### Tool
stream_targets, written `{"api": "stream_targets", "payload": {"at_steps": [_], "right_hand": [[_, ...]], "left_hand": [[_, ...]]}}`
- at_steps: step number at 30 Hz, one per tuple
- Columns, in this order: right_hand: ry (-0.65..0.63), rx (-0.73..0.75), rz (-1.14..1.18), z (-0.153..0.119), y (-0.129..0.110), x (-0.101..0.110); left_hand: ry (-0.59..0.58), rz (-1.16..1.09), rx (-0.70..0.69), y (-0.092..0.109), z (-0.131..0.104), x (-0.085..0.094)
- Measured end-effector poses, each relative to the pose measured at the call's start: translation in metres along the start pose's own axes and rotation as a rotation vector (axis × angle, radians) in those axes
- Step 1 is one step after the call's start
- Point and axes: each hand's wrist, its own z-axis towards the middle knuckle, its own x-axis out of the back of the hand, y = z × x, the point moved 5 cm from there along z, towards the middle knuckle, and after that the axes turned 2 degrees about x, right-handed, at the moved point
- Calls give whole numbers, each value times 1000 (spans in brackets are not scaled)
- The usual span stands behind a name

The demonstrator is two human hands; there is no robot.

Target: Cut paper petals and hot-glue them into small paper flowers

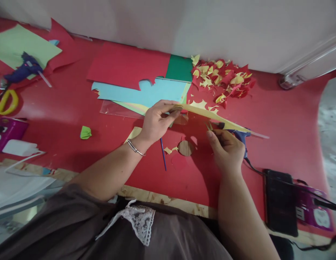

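My left hand (162, 118) is closed, pinching one end of a long yellow paper strip (211, 115), which slants away to the right above the table. A small round piece shows between its thumb and fingertips. Lower and to the right, my right hand (227, 144) is closed around what looks like scissors (209, 125); only slim, pointed tips show past the thumb, apart from the strip. Behind that hand lies a blue glue gun (240, 136), partly hidden. A round wooden disc (185, 148), yellow scraps (170, 150) and a thin blue stick (163, 154) lie between my forearms.
Red and yellow scraps (222, 79) are heaped at the back. Red sheets (130, 65) and light blue paper (135, 90) lie beside them. Another glue gun (24, 68) and a yellow handle (8, 102) are far left. A black phone (281, 202) and cable sit right.
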Motion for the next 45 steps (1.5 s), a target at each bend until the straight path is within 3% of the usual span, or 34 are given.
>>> {"api": "stream_targets", "payload": {"at_steps": [6, 11, 16, 23, 26, 31, 33, 40, 45], "right_hand": [[21, -40, 45, 1, 3, 1], [-99, -29, -32, -2, 3, -6], [-195, -12, -166, -6, -1, -12], [-187, 50, -382, -11, -6, -14], [-198, 51, -430, -15, -8, -13], [-226, 23, -522, -21, -11, -10], [-231, 22, -567, -24, -14, -8], [-237, 21, -617, -28, -18, -5], [-234, -5, -560, -26, -14, -5]], "left_hand": [[381, -316, 271, -30, 6, 26], [454, -451, 404, -45, 8, 33], [452, -373, 341, -32, 6, 37], [597, -33, 141, -13, 8, 55], [479, -136, 173, -11, 7, 46], [-107, -283, 313, -5, -7, 9], [-258, -233, 301, -1, -14, 1], [-447, 354, 10, 7, -20, -6], [-501, 455, -27, 17, -23, -11]]}}
